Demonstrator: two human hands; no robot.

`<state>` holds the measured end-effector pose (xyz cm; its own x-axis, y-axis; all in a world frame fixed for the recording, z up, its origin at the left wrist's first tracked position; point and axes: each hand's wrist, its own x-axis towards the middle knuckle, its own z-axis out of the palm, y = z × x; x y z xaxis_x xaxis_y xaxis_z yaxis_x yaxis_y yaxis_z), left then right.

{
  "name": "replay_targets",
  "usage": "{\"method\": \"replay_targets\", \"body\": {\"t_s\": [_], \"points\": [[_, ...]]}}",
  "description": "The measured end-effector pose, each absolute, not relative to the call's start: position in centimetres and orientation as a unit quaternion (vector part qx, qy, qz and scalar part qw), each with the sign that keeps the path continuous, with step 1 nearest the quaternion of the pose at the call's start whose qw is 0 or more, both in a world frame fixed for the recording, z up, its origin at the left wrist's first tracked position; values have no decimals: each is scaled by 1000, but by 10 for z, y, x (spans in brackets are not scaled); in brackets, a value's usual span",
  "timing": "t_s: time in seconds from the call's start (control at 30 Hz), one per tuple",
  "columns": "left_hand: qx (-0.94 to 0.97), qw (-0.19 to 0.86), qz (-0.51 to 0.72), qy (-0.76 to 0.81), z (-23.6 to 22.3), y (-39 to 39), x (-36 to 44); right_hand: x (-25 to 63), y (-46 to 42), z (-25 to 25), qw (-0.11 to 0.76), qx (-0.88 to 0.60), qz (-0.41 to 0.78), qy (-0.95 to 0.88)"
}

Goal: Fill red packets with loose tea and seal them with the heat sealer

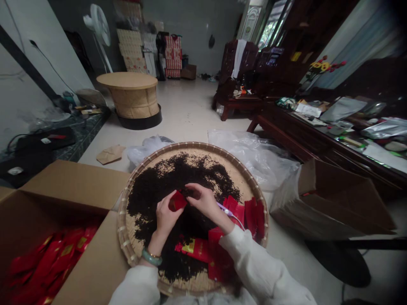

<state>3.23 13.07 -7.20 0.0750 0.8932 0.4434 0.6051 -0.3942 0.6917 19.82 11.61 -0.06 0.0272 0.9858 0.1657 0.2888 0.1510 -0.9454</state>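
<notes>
A round woven bamboo tray [127, 220] lies in front of me, heaped with dark loose tea leaves [168, 182]. My left hand [165, 216] is closed on a small red packet [177, 200] held over the leaves. My right hand [203, 200] is right beside it, fingers curled at the packet's mouth and pinching tea I can barely make out. Several more red packets [244, 212] lie on the tray's right side and near my wrists [199, 248]. A green bangle sits on my left wrist.
An open cardboard box [70, 186] at my left holds several red packets [47, 262]. Another cardboard box [337, 199] and clear plastic bags [254, 156] lie to the right. A dark wooden table [318, 140] with clutter stands beyond. A round wooden tub [135, 97] and a fan [98, 25] stand farther back.
</notes>
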Motion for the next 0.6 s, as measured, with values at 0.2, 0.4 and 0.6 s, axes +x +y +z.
{"method": "replay_targets", "body": {"t_s": [0.2, 0.4, 0.6], "points": [[722, 158, 440, 509, -73, 129, 32, 195, 115, -1, 503, -525, 376, -574], [735, 129, 436, 504, -70, 124, 39, 193, 110, -4, 426, -543, 302, -658], [745, 203, 384, 507, -66, 123, 35, 201, 117, -10, 390, -594, 272, -649]]}}
